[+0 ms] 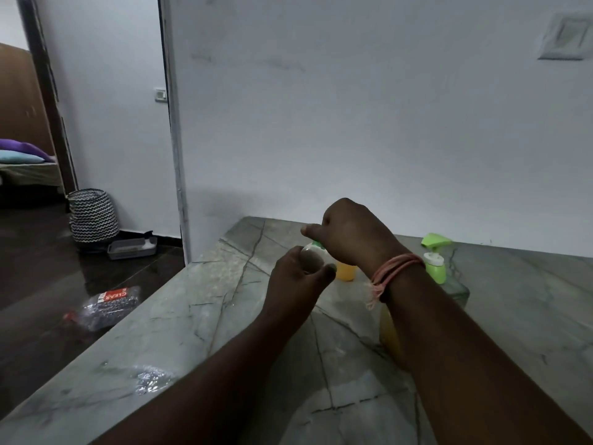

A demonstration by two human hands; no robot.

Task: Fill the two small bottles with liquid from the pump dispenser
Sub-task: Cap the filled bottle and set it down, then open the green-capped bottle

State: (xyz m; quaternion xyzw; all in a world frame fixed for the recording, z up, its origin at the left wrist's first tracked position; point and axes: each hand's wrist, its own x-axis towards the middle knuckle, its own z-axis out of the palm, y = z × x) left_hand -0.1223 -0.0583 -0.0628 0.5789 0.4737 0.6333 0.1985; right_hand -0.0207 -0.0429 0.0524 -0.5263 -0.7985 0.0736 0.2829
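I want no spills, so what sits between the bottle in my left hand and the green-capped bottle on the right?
In the head view, the right hand over the orange-filled dispenser sits between the held small clear bottle and the green-capped bottle.

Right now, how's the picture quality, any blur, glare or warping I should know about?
Head view: dim, flat indoor light; the wide lens bows the door frame. The left hand and right hand are soft with blur, so the small bottle between them is hard to read. Glare patches show on the wet stone counter and on the crumpled plastic bottle on the floor.
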